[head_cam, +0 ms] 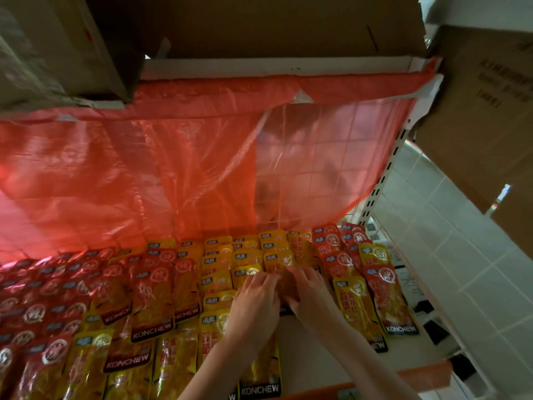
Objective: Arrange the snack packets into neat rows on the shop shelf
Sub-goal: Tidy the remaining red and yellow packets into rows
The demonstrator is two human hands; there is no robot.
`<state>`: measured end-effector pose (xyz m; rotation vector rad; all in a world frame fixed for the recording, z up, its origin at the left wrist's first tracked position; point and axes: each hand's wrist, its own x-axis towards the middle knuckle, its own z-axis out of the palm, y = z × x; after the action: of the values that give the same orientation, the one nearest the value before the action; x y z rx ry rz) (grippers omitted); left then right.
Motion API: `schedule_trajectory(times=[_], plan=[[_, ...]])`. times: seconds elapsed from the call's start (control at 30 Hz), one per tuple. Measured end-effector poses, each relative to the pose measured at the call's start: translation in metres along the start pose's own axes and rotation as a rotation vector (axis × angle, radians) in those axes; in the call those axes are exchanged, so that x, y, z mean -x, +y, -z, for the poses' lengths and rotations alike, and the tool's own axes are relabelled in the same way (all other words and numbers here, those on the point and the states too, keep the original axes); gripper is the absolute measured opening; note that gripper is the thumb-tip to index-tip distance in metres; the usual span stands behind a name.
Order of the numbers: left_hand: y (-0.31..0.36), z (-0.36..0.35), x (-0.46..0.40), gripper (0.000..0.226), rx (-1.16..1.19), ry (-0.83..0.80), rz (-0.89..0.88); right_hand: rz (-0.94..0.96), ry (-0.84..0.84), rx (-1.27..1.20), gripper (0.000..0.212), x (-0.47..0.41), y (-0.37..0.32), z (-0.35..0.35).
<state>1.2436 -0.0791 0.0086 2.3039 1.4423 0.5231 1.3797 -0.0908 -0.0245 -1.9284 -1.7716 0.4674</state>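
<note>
Both hands meet over one yellow snack packet (284, 287) in the middle of the shelf. The left hand (255, 301) lies palm-down with its fingers curled onto the packet's left edge; the right hand (307, 290) covers the packet's right side, fingers bent over it. The packet is mostly hidden beneath them, and whether either hand pinches it or only presses on it cannot be told. It sits at the near end of a column of yellow packets (275, 249) running back toward the rear of the shelf. To the left lie more overlapping yellow packets (216, 284) and, beyond them, rows of red Konchew packets (150, 298). To the right, a red and yellow group (375, 290) lies slanted, near the shelf's end. A bare patch of white shelf (311, 350) shows between the forearms. Behind the packets hangs a red plastic sheet (144, 168) over a wire grid; cardboard boxes (259, 24) sit on the level above.
</note>
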Motion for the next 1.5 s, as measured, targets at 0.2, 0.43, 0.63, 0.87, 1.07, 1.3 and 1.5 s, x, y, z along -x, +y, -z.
schedule_trajectory(times=[0.2,0.43,0.63,0.87,1.07,1.3,1.5], plan=[[-0.002,-0.001,0.003,0.037,0.008,0.023,-0.023,-0.043,0.031,-0.036,0.056,0.000,-0.003,-0.002],[0.008,-0.002,0.015,0.033,0.045,0.083,-0.082,0.097,0.180,-0.050,0.025,0.025,0.004,0.012],[0.028,-0.017,0.025,0.032,0.110,-0.008,-0.112,0.098,0.403,0.090,0.024,0.060,0.027,0.034],[0.050,-0.045,0.034,0.041,0.139,-0.100,-0.117,0.031,0.496,0.147,0.022,0.084,0.056,0.030],[0.060,-0.059,0.031,0.028,0.207,-0.126,-0.065,-0.093,0.455,0.233,0.043,0.095,0.064,0.016],[0.073,-0.068,0.021,0.021,0.603,-0.143,0.218,-0.063,0.417,0.240,0.037,0.099,0.064,0.018],[0.074,-0.066,0.010,0.027,0.740,-0.130,0.329,0.043,0.483,0.043,0.027,0.103,0.058,0.023]])
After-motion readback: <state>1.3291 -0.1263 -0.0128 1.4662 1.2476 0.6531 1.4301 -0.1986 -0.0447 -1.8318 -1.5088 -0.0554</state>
